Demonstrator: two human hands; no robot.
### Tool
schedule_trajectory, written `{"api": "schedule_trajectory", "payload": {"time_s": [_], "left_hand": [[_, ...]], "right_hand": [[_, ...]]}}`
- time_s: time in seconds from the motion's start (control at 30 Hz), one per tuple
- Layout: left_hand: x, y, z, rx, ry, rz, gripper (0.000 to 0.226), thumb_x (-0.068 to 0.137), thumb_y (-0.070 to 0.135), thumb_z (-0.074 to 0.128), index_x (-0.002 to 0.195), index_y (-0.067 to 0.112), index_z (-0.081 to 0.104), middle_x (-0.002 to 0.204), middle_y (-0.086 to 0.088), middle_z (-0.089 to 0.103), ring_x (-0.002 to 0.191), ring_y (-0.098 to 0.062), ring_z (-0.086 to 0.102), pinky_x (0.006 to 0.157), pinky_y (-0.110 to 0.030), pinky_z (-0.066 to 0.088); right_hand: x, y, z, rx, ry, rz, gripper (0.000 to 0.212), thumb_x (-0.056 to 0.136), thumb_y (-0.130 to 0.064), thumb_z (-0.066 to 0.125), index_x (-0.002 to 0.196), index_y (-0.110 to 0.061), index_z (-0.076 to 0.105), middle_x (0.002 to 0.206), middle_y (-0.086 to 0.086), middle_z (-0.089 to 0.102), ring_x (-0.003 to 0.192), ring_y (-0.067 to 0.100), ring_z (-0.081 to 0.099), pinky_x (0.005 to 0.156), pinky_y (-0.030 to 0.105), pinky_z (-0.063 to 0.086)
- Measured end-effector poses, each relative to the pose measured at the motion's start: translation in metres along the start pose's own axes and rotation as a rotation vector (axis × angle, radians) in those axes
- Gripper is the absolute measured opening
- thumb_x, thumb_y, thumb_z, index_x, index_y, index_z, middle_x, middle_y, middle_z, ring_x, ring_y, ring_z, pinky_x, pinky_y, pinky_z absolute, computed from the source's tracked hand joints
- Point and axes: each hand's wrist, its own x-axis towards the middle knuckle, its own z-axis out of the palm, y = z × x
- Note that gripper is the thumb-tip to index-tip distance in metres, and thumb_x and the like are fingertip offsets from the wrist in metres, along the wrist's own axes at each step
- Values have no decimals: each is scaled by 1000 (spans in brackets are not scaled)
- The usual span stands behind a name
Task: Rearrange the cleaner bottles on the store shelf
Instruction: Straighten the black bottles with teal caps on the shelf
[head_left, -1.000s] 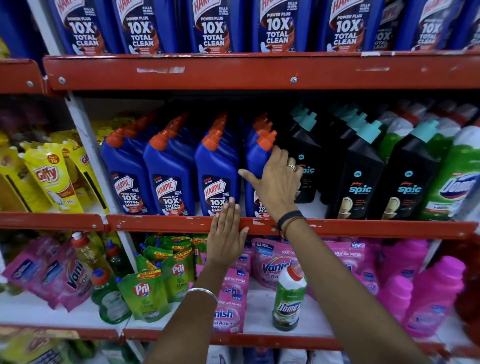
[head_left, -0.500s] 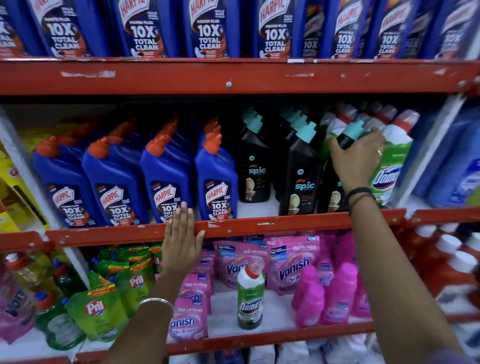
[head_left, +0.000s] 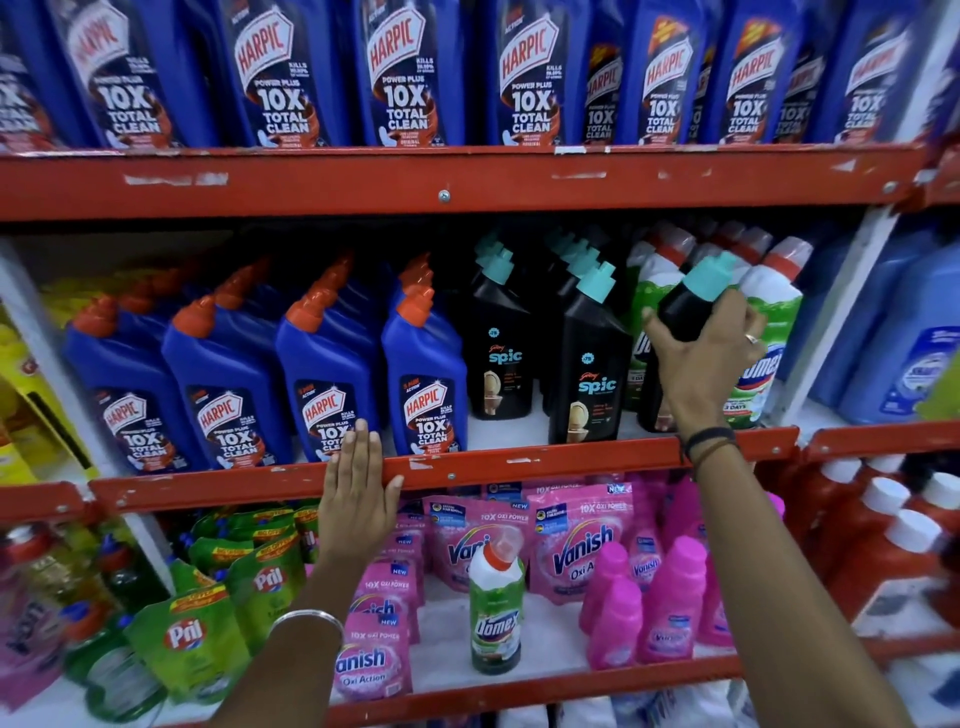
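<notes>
On the middle shelf stand blue Harpic bottles (head_left: 426, 384) at left, black Spic bottles (head_left: 587, 364) with teal caps in the centre, and green-and-white Domex bottles (head_left: 769, 332) at right. My right hand (head_left: 706, 358) is shut around the neck of a black Spic bottle (head_left: 685, 306) that leans to the right in front of the Domex row. My left hand (head_left: 358, 493) lies flat with fingers spread on the red front rail (head_left: 519, 467) of the middle shelf, below the Harpic bottles. It holds nothing.
A lone Domex bottle (head_left: 496, 608) stands on the lower shelf among pink Vanish pouches (head_left: 582, 545) and pink bottles (head_left: 670, 597). Green Pril pouches (head_left: 192, 639) sit lower left, red bottles (head_left: 893, 551) lower right. Large Harpic bottles (head_left: 400, 73) fill the top shelf. Pale blue bottles (head_left: 909, 338) stand far right.
My right hand went from the rightmost Harpic bottle across to the right-hand black Spic bottle and closed on its neck, tilting it. The view panned right. My left hand stayed on the rail.
</notes>
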Motion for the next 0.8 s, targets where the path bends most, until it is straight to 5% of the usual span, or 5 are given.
{"api": "schedule_trajectory", "payload": {"time_s": [0.2, 0.4, 0.8], "left_hand": [[-1, -1, -1, 1, -11, -6, 65, 101, 45, 12, 152, 6, -3, 160, -9, -7, 147, -22, -2, 120, -37, -2], [0, -2, -1, 6, -27, -6, 65, 102, 45, 12, 152, 6, -3, 160, -10, -7, 147, -23, -1, 120, -37, -1], [-1, -4, 2, -20, 21, 11, 64, 102, 44, 10, 151, 7, -5, 160, -9, -9, 147, -21, -4, 119, -36, -5]], "right_hand": [[-3, -55, -33, -65, 103, -82, 55, 70, -49, 72, 102, -8, 51, 94, 10, 57, 104, 28, 47, 88, 43, 31], [-28, -101, -24, 26, -49, -95, 52, 71, -62, 63, 89, -16, 48, 84, -4, 47, 99, 32, 54, 86, 44, 35], [-66, -115, 72, -7, -206, -131, 58, 79, -60, 60, 97, -7, 49, 97, 9, 55, 103, 29, 45, 85, 44, 29]]}}
